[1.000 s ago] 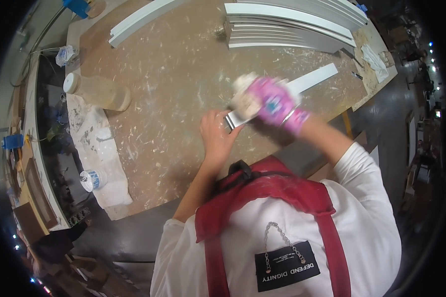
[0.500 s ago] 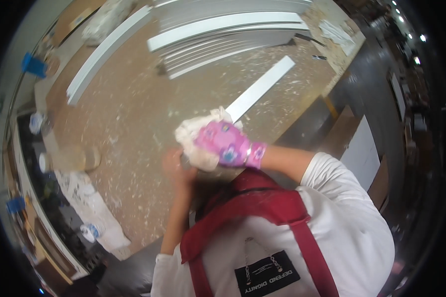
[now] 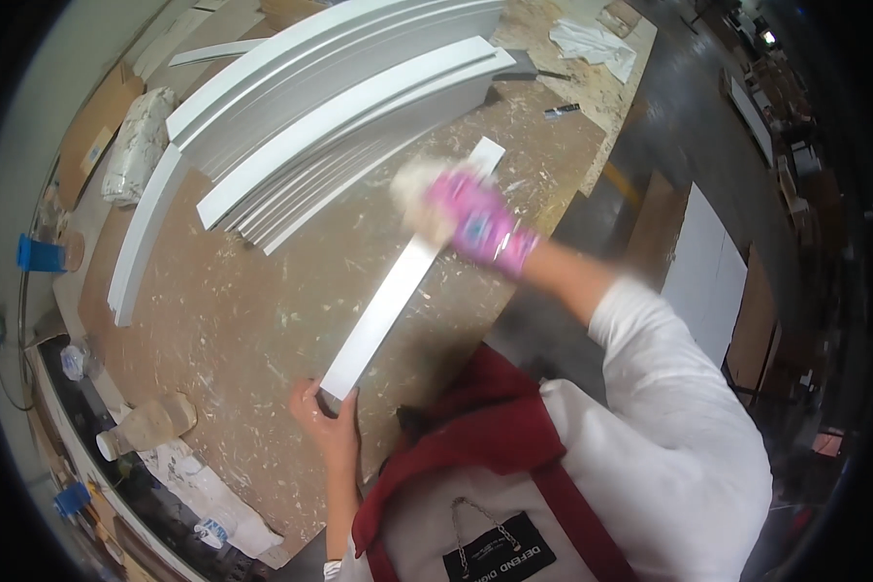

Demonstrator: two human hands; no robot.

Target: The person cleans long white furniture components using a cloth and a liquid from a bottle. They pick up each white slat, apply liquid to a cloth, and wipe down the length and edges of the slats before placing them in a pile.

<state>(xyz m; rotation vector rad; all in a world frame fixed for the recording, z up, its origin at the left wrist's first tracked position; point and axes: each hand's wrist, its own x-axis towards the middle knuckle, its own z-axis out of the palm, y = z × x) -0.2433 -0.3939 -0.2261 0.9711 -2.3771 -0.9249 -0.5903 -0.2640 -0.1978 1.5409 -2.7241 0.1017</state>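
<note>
Head view, looking down on a paint-spattered brown desk. A single white strip, long, flat and narrow with square-cut ends, lies on the desk in the middle of the frame. Its long axis runs diagonally, from a near end at lower centre to a far end toward the upper right, so the strip points away from the person's body and spans the gap between the two hands.

The left hand, bare, sits at the near end, fingers curled around the strip's corner and pressing it down. The right hand, in a pink patterned glove, is extended to the far part of the strip and closed on a pale cloth or pad that rests on the strip's top face; motion blur hides the exact grip. The left hand is the nearer to the body, the right reaching out.

A stack of longer white boards lies in the upper part of the frame, apart from the strip. A pale bottle on its side lies at lower left.
</note>
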